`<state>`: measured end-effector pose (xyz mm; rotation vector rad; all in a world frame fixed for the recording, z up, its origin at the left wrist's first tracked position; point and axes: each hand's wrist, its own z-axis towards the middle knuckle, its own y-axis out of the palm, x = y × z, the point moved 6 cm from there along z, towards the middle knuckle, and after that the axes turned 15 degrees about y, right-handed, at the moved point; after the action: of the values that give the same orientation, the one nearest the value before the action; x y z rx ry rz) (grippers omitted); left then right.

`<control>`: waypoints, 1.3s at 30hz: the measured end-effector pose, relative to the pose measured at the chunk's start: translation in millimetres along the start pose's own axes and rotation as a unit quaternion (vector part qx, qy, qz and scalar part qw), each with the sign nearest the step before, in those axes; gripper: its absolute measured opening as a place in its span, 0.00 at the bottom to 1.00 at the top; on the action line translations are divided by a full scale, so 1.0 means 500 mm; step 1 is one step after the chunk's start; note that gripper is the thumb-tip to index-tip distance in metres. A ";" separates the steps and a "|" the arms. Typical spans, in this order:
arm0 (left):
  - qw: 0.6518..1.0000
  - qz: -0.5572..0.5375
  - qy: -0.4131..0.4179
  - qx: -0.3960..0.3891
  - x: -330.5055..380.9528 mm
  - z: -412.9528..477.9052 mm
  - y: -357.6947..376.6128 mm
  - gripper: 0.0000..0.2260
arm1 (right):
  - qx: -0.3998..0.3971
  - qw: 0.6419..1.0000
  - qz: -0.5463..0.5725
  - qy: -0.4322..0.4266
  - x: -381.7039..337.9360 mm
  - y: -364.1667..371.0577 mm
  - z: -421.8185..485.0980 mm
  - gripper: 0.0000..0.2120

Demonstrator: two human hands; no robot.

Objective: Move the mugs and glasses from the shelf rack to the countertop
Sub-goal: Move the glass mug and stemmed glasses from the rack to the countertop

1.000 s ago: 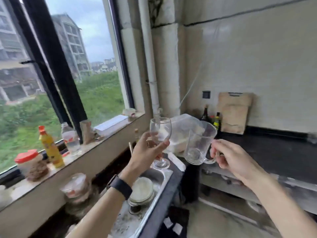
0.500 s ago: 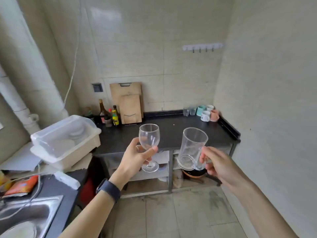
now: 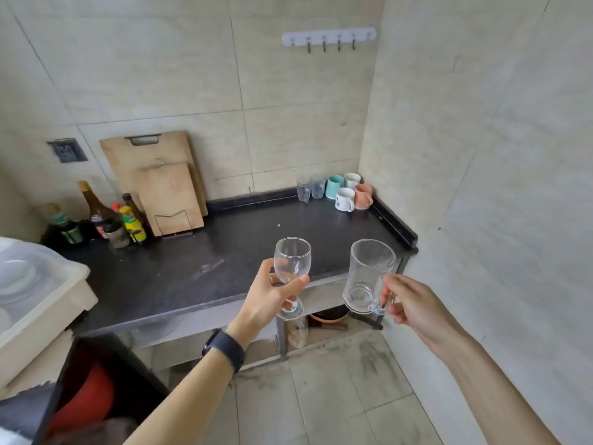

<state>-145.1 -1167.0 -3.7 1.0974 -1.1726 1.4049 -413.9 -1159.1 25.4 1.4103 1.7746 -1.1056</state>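
Two clear glasses held up in front of the dark stone worktop (image 3: 199, 268).

Tall clear glass mug (image 3: 369, 277) pinched by its handle in right hand (image 3: 414, 303); small stemmed wine glass (image 3: 291, 271) in closed grip of left hand (image 3: 269, 298). Cluster of mugs and glasses (image 3: 337, 192) at worktop's far right corner.

You hold a clear wine glass (image 3: 292, 263) upright by its lower bowl and stem, in the air over the near edge of the dark countertop (image 3: 199, 268). To its right you hold a clear glass mug (image 3: 369, 277) by its handle, a little tilted, also in the air. Both are empty. In the far right corner of the countertop stand two small glasses (image 3: 310, 187) and four mugs: one teal (image 3: 334, 186), two white (image 3: 345, 199), one pink (image 3: 363, 196), close together.
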 end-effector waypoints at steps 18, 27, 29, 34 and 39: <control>0.982 0.062 -0.170 0.061 -0.345 0.376 0.135 0.24 | -0.066 0.984 -0.069 0.152 0.062 -0.023 0.586 0.16; 0.976 0.070 -0.169 0.115 -0.402 0.541 0.192 0.31 | -0.093 0.975 -0.066 0.193 0.027 -0.001 0.829 0.15; 0.976 0.063 -0.167 0.126 -0.419 0.579 0.193 0.33 | -0.087 0.973 -0.057 0.205 0.024 0.015 0.879 0.16; 0.973 0.052 -0.187 0.129 -0.474 0.707 0.197 0.31 | -0.060 0.976 -0.058 0.202 0.005 0.051 0.996 0.20; 0.975 0.092 -0.182 0.091 -0.508 0.865 0.185 0.30 | -0.052 0.973 -0.059 0.217 -0.020 0.091 1.115 0.15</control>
<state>-180.3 -1632.8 -208.1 1.4495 -1.4575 1.5175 -387.4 -1653.0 -236.4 1.5860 2.2109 -0.7834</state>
